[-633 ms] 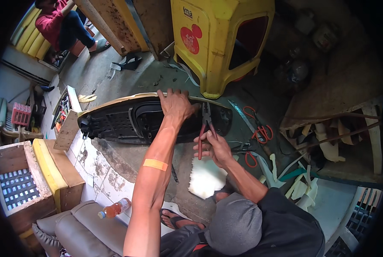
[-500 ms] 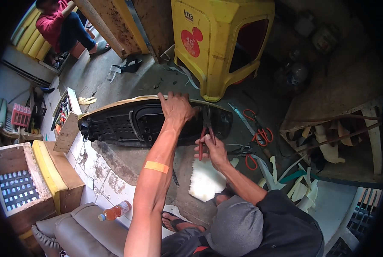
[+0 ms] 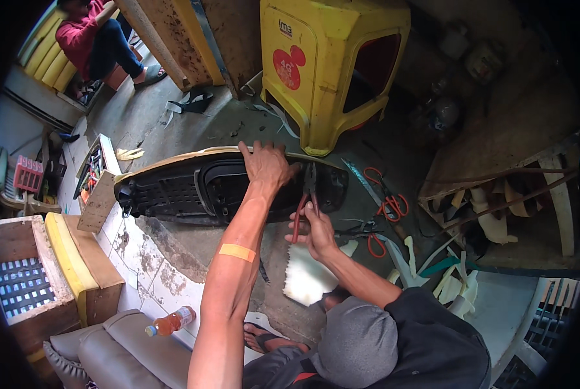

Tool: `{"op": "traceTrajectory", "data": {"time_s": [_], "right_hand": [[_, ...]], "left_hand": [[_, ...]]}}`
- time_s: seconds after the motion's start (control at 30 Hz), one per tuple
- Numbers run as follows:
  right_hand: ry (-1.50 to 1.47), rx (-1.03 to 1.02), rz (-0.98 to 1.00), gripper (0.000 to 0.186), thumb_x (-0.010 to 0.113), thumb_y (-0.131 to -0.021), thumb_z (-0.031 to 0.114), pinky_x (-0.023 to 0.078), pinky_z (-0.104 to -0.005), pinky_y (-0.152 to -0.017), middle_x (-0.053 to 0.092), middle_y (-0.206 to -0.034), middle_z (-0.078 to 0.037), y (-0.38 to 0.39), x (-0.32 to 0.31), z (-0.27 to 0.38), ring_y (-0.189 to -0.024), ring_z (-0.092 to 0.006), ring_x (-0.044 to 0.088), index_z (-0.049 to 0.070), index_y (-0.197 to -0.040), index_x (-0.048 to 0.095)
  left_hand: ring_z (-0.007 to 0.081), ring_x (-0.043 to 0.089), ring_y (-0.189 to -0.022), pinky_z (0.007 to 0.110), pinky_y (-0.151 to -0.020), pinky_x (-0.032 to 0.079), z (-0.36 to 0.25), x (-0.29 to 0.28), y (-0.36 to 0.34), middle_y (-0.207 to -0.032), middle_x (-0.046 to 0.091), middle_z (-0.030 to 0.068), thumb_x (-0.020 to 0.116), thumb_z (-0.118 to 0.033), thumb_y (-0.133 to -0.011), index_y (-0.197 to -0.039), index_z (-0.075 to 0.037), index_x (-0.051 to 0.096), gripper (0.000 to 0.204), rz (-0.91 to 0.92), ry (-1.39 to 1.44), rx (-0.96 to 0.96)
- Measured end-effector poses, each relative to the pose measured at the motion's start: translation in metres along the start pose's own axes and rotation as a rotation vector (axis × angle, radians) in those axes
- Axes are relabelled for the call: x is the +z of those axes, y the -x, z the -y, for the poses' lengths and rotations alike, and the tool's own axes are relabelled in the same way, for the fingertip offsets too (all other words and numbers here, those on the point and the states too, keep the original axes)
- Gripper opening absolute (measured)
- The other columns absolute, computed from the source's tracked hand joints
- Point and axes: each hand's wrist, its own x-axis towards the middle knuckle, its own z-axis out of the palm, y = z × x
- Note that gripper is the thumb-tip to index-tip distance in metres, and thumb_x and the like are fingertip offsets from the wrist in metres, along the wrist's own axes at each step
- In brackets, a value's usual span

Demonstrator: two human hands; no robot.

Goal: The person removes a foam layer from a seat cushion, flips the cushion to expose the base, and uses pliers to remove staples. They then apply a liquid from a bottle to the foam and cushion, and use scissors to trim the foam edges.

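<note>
Left hand: your left hand [image 3: 267, 165] lies palm down on the upturned black seat base [image 3: 206, 188], fingers [image 3: 248, 152] spread wide and hooked over its far tan edge; it grips nothing, it only presses.
Right hand: your right hand [image 3: 316, 230] is wrapped around the red handles of a pair of pliers [image 3: 306, 194], fingers curled tight about them.
Pliers: the nose points away from you, reaching up from your right fingers to the seat base just beside your left hand; you cannot tell whether the tip bites anything.
Seat base: it rests on the floor, stretching well out to the left of your left fingers and a little to their right.
Beyond the fingers: a yellow plastic stool [image 3: 329, 61] stands past the seat base.
Right of the fingers: red-handled scissors [image 3: 387, 201] lie on the floor near your right hand.
Below the fingers: a pale foam piece [image 3: 306, 275] lies just under your right wrist.
Forearm: an orange plaster [image 3: 237, 251] crosses your left arm.
</note>
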Motion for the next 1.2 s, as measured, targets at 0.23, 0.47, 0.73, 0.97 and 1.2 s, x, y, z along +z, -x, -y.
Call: {"op": "traceTrajectory", "data": {"time_s": [0.23,0.47,0.73,0.97,1.2], "right_hand": [[-0.188,0.189,0.083,0.038,0.060,-0.102,0.053,0.035,-0.0281,-0.047,0.054,-0.085,-0.003,0.002,-0.013,0.008,-0.059,-0.0129,0.047,0.023,-0.123,0.050],[-0.026,0.626,0.548,0.046,0.048,-0.106,0.053,0.027,-0.0208,-0.039,0.045,-0.076,0.000,-0.015,-0.102,0.083,-0.049,-0.0046,0.033,0.011,-0.122,0.057],[0.613,0.644,0.607,0.044,0.056,-0.106,0.034,0.046,-0.0268,-0.044,0.065,-0.096,-0.010,-0.029,-0.159,0.209,-0.057,-0.0113,0.058,0.011,-0.143,0.054],[0.312,0.153,0.102,0.059,0.058,-0.101,0.012,0.063,-0.0420,-0.085,0.063,-0.122,-0.015,0.019,-0.112,0.084,-0.100,-0.0216,0.068,0.006,-0.154,0.034],[0.530,-0.098,-0.049,0.048,0.059,-0.100,0.014,0.061,-0.0322,-0.073,0.062,-0.117,-0.012,0.048,-0.100,0.038,-0.096,-0.0191,0.067,0.003,-0.145,0.047]], "left_hand": [[0.0345,0.055,-0.127,0.066,-0.113,0.024,0.003,0.000,0.007,-0.122,0.068,0.0131,0.075,-0.059,-0.082,-0.119,-0.013,0.074,0.059,-0.064,0.043,0.015],[0.0345,0.056,-0.125,0.065,-0.113,0.025,0.003,0.000,0.014,-0.119,0.069,0.0131,0.076,-0.057,-0.079,-0.116,-0.012,0.075,0.058,-0.101,0.048,0.047],[0.0310,0.051,-0.134,0.064,-0.121,0.017,-0.014,-0.012,0.015,-0.131,0.066,0.0109,0.073,-0.058,-0.082,-0.127,-0.012,0.071,0.064,0.068,0.060,0.034],[0.0348,0.051,-0.134,0.066,-0.121,0.016,-0.006,-0.005,0.023,-0.131,0.065,0.0156,0.071,-0.062,-0.079,-0.125,-0.010,0.072,0.071,0.016,0.043,0.039],[0.0368,0.040,-0.144,0.077,-0.115,0.015,-0.023,0.002,0.040,-0.142,0.056,0.0179,0.072,-0.070,-0.073,-0.133,-0.009,0.066,0.086,-0.094,0.005,0.002]]}}
